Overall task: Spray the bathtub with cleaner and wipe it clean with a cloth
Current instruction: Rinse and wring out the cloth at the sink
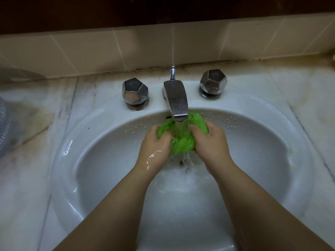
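Note:
A bright green cloth (181, 140) is bunched up under the metal spout (176, 100) of a white sink basin (94, 156). Water runs from the spout onto the cloth and splashes down around the drain. My left hand (155, 147) grips the cloth's left side and my right hand (210, 142) grips its right side, both wet. No bathtub or spray bottle is in view.
Two faceted metal tap knobs (135, 92) (213, 83) flank the spout. A stained marble counter (30, 142) surrounds the basin, with a beige tiled wall (126, 49) behind. A clear ribbed plastic item (7, 127) sits at the left edge.

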